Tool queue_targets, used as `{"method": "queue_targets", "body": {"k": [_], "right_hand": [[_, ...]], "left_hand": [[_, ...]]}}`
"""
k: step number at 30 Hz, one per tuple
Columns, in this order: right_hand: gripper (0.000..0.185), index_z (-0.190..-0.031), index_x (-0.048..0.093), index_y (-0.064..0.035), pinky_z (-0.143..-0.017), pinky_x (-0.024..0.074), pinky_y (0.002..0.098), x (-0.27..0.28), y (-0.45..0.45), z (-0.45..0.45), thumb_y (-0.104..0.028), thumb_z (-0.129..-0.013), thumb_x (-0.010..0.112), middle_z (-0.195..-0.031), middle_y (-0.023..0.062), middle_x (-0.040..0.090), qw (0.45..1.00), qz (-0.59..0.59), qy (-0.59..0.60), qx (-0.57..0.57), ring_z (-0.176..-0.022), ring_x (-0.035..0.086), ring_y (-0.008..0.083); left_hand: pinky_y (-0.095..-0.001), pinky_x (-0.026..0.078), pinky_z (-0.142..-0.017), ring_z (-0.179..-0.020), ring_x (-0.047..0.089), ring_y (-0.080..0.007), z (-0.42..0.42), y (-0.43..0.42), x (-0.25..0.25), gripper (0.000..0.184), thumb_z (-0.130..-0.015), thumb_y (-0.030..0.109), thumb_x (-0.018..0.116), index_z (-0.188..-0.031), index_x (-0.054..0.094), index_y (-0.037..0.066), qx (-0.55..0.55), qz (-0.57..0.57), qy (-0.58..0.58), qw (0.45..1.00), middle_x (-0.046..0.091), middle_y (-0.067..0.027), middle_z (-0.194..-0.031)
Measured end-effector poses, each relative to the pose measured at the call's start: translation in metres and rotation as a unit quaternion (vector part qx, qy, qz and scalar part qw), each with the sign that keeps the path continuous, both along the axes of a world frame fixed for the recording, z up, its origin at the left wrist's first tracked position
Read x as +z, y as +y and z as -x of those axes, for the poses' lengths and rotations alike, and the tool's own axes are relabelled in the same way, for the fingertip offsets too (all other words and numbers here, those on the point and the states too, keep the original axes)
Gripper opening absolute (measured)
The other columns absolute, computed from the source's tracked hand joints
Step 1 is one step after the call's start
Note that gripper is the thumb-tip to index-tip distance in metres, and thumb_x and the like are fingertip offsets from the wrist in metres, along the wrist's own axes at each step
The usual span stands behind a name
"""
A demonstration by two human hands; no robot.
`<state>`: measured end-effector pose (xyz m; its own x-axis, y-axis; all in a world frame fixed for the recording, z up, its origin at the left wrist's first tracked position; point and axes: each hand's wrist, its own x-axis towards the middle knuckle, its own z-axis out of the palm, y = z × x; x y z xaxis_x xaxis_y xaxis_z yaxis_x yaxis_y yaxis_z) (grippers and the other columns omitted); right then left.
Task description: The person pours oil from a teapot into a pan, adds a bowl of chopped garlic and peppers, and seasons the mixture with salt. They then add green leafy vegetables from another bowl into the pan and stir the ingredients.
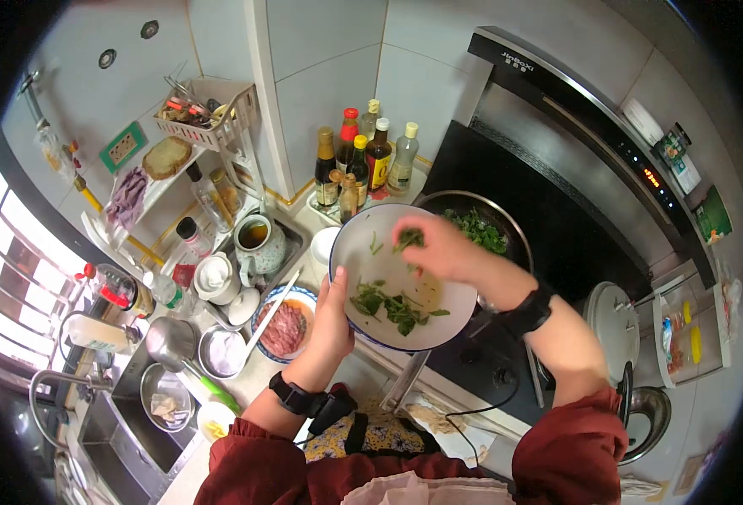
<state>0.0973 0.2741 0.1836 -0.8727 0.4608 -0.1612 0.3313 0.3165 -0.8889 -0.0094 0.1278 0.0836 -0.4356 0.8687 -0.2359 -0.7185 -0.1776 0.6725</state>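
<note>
My left hand [334, 316] grips the left rim of a large white bowl [363, 240] with a blue edge, tilted over the stove front. Chopped green leaves [398, 313] lie in the lower part of the bowl, with a few scraps higher up. Inside the bowl, my right hand [432, 246] has its fingers closed around a small clump of leafy greens [409, 239]. Behind the bowl, a frying pan [519, 227] on the stove holds more leafy greens [482, 231]; the bowl and my right arm hide part of it. The pan's handle [407, 380] points toward me.
Left of the bowl are a dish of raw meat [284, 328], chopsticks [272, 311] and a small metal bowl [221, 351]. Sauce bottles [378, 156] stand behind. A sink [119, 429] is at left, a lidded pot [611, 324] at right, and a range hood [590, 101] above.
</note>
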Motion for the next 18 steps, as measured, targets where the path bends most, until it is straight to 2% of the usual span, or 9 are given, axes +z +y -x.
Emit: {"method": "queue_targets", "body": {"k": [2, 4, 6, 8, 9, 10, 12, 16, 18], "right_hand": [[0.014, -0.084, 0.050, -0.0023, -0.052, 0.0460, 0.0235, 0.010, 0.022, -0.009, 0.000, -0.070, 0.051, -0.080, 0.0034, 0.051, 0.999, 0.002, 0.048, -0.021, -0.057, 0.052, 0.0109], [0.015, -0.088, 0.049, -0.0048, -0.044, 0.0428, 0.0239, 0.022, 0.045, -0.020, -0.003, -0.073, 0.051, -0.078, 0.0060, 0.053, 0.991, -0.057, 0.109, -0.048, -0.051, 0.053, 0.0110], [0.016, -0.088, 0.048, -0.0023, -0.054, 0.0452, 0.0279, 0.035, 0.061, -0.032, -0.001, -0.072, 0.050, -0.083, 0.0096, 0.052, 0.977, -0.141, 0.093, -0.126, -0.061, 0.055, 0.0176], [0.018, -0.087, 0.047, -0.0017, -0.068, 0.0434, 0.0323, 0.012, 0.092, -0.043, 0.001, -0.070, 0.051, -0.088, 0.0142, 0.050, 0.895, -0.391, 0.120, -0.180, -0.077, 0.053, 0.0271], [0.019, -0.086, 0.047, -0.0019, -0.076, 0.0395, 0.0350, 0.000, 0.099, -0.047, 0.000, -0.069, 0.053, -0.090, 0.0167, 0.047, 0.884, -0.412, 0.116, -0.191, -0.087, 0.047, 0.0332], [0.025, -0.093, 0.049, -0.0025, -0.077, 0.0410, 0.0341, -0.032, 0.120, -0.053, -0.003, -0.069, 0.056, -0.095, 0.0160, 0.047, 0.871, -0.454, 0.086, -0.166, -0.089, 0.049, 0.0319], [0.038, -0.105, 0.049, -0.0023, -0.083, 0.0399, 0.0330, -0.088, 0.124, -0.069, -0.005, -0.069, 0.059, -0.096, 0.0137, 0.048, 0.836, -0.523, -0.122, -0.112, -0.092, 0.048, 0.0302], [0.047, -0.111, 0.048, -0.0012, -0.084, 0.0415, 0.0328, -0.032, 0.089, -0.065, -0.008, -0.068, 0.063, -0.102, 0.0129, 0.050, 0.881, -0.448, -0.101, -0.117, -0.094, 0.050, 0.0290], [0.044, -0.107, 0.050, 0.0011, -0.079, 0.0446, 0.0334, 0.007, 0.054, -0.043, -0.010, -0.068, 0.064, -0.104, 0.0134, 0.050, 0.968, -0.244, -0.050, -0.009, -0.091, 0.052, 0.0282]], "left_hand": [[-0.0384, 0.039, -0.089, -0.104, 0.048, -0.0254, 0.002, 0.003, -0.005, 0.051, -0.086, 0.042, 0.041, -0.120, 0.039, 0.005, 0.003, 0.011, 0.028, 1.000, 0.047, -0.0134, -0.117], [-0.0383, 0.038, -0.090, -0.106, 0.047, -0.0255, 0.003, 0.002, -0.002, 0.051, -0.086, 0.043, 0.041, -0.121, 0.038, 0.004, 0.002, 0.013, 0.026, 1.000, 0.046, -0.0135, -0.118], [-0.0383, 0.038, -0.091, -0.107, 0.046, -0.0255, 0.006, -0.001, -0.004, 0.052, -0.086, 0.043, 0.040, -0.121, 0.038, 0.004, 0.003, 0.015, 0.024, 1.000, 0.046, -0.0136, -0.119], [-0.0382, 0.037, -0.092, -0.109, 0.045, -0.0255, 0.011, -0.002, -0.014, 0.052, -0.086, 0.043, 0.040, -0.122, 0.037, 0.005, 0.007, 0.012, 0.020, 1.000, 0.045, -0.0136, -0.120], [-0.0382, 0.037, -0.092, -0.109, 0.045, -0.0255, 0.014, -0.003, -0.015, 0.052, -0.086, 0.043, 0.040, -0.122, 0.037, 0.005, 0.011, 0.012, 0.020, 1.000, 0.045, -0.0136, -0.120], [-0.0383, 0.037, -0.092, -0.110, 0.044, -0.0255, 0.015, -0.005, -0.016, 0.052, -0.087, 0.042, 0.040, -0.123, 0.037, 0.005, 0.015, 0.013, 0.022, 1.000, 0.044, -0.0135, -0.121], [-0.0383, 0.037, -0.092, -0.110, 0.044, -0.0255, 0.015, -0.010, -0.017, 0.052, -0.087, 0.042, 0.040, -0.123, 0.036, 0.005, 0.020, 0.017, 0.025, 0.999, 0.044, -0.0135, -0.121], [-0.0399, 0.037, -0.092, -0.110, 0.044, -0.0259, 0.017, -0.014, -0.012, 0.052, -0.087, 0.041, 0.041, -0.123, 0.036, 0.006, 0.024, 0.019, 0.021, 0.999, 0.043, -0.0131, -0.121], [-0.0404, 0.037, -0.091, -0.109, 0.045, -0.0260, 0.017, -0.015, -0.009, 0.052, -0.087, 0.041, 0.041, -0.123, 0.035, 0.005, 0.003, 0.001, 0.023, 1.000, 0.044, -0.0128, -0.121]]}}
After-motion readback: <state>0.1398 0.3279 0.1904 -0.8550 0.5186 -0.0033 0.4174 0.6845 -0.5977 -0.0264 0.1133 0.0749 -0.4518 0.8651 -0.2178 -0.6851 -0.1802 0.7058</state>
